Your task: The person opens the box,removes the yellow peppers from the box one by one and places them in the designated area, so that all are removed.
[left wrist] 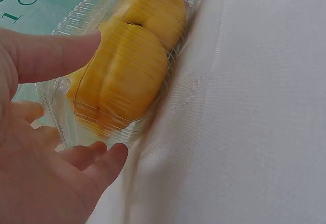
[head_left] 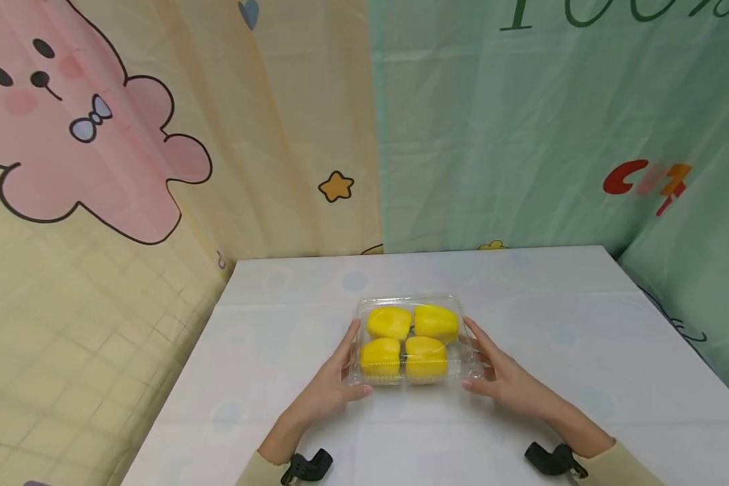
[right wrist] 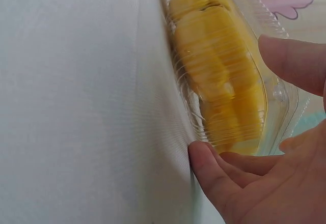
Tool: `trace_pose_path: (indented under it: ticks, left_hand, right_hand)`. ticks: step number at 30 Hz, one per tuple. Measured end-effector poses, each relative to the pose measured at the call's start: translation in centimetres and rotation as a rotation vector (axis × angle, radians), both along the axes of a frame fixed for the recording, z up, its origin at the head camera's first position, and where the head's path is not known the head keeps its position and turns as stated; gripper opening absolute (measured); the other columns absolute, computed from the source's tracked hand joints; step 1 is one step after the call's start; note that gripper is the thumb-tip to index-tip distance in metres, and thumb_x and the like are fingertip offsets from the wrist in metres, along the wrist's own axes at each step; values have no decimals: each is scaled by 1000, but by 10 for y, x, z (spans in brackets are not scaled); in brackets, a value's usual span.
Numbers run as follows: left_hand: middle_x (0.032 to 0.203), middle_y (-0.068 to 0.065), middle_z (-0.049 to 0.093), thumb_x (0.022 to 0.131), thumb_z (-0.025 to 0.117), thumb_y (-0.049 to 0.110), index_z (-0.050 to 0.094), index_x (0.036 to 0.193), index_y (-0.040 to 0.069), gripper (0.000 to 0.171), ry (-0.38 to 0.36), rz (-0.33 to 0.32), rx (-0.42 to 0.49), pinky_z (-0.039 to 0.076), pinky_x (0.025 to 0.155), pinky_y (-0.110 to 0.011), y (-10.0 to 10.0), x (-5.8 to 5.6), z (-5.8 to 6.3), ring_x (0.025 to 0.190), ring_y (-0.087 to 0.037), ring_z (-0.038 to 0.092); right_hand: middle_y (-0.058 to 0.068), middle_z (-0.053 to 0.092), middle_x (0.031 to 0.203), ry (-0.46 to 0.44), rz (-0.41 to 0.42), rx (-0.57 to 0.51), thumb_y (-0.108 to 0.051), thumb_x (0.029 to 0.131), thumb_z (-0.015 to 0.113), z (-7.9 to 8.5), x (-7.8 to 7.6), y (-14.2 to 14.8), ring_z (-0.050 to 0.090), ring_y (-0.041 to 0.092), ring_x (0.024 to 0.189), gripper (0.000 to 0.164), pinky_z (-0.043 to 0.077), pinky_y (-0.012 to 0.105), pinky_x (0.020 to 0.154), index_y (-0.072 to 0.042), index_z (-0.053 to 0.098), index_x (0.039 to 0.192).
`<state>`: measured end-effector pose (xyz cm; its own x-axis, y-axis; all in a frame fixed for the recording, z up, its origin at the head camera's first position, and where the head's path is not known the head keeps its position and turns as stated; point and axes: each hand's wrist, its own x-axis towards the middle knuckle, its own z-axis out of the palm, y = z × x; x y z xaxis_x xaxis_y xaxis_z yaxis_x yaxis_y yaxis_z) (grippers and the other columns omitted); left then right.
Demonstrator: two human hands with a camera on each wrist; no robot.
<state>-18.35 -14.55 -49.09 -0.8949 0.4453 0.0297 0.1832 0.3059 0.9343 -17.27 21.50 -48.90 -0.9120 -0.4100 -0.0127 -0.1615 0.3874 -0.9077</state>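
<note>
A clear plastic clamshell container [head_left: 455, 368] sits on the white table, its lid closed over several yellow bell peppers [head_left: 425, 358]. My left hand [head_left: 328, 388] holds its left side, fingers along the wall and thumb near the front corner. On the opposite side, my right hand [head_left: 507, 381] holds it the same way, with the thumb by the front right corner. In the left wrist view the thumb [left wrist: 61, 56] overlaps the clear wall, and the fingertips reach its lower edge. The right wrist view has the fingertips [right wrist: 204, 158] low at the container, close over the tablecloth.
A white cloth with faint pale dots covers the table [head_left: 231, 358]. Behind it hangs a printed curtain [head_left: 291, 135], cream on the left and green on the right. Each wrist wears a black camera mount, such as the left mount [head_left: 308, 466].
</note>
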Motion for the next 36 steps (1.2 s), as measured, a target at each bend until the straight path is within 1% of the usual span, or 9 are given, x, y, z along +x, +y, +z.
trace_pose_path:
  ticks: [3,7,10,14,19,24,28,33,36]
  left_hand:
    - [166,16,0,84,78,-1,6,162,38,113,7,-12,6,24,114,-60,-1,0,-1,152,-32,14]
    - [166,16,-2,84,76,-4,4,162,38,114,19,-32,10,25,113,-64,-5,0,-3,152,-31,12]
    - [166,17,-3,85,76,-2,3,162,38,113,18,-42,12,25,111,-66,-6,0,-4,152,-32,11]
    - [166,16,-6,86,78,4,1,162,39,113,1,-51,17,24,111,-68,-6,1,-3,152,-32,9]
    - [166,17,-6,91,76,16,-1,161,40,107,-5,-56,27,24,111,-68,-6,0,-2,153,-30,8]
    - [166,17,-6,92,75,20,0,161,42,104,-10,-38,27,23,110,-71,-6,0,-1,153,-31,7]
    - [166,16,-7,93,71,13,1,161,41,102,-20,-48,59,20,109,-72,-5,-1,-1,153,-32,3]
    - [165,19,-10,96,56,-3,0,162,39,96,-52,-84,82,17,112,-70,-5,0,0,153,-27,0]
    - [164,20,-10,98,53,-2,-1,162,39,93,-64,-91,67,19,113,-67,-6,1,2,153,-26,3]
  right_hand:
    - [19,7,167,-3,36,-10,-22,96,70,0,3,0,16,50,147,100,31,68,107,-33,-4,162]
    - [13,-13,167,-14,88,-22,-20,102,61,-1,5,-1,-4,46,149,92,15,70,110,-29,-8,162]
    - [10,-17,166,-47,105,-30,-21,103,57,-1,6,-4,-13,42,149,89,4,69,111,-29,-10,161]
    - [7,-20,166,-86,102,-37,-21,106,50,1,8,-7,-17,38,149,85,-3,72,110,-31,-14,160]
    - [5,-23,165,-93,93,-46,-19,109,42,2,9,-8,-20,38,149,78,-5,73,108,-33,-15,160]
    - [3,-23,165,-102,91,-35,-20,109,41,2,6,-7,-19,36,149,77,-2,71,110,-36,-16,159]
    - [4,-24,165,-95,99,-50,-20,109,41,1,5,-7,-20,37,148,77,-3,72,109,-36,-16,159]
    - [6,-26,164,-97,107,-56,-21,109,40,1,6,-7,-22,39,147,77,-4,74,107,-34,-17,159]
    - [6,-26,164,-98,105,-41,-22,109,40,2,7,-8,-22,39,148,77,-4,73,108,-34,-18,159]
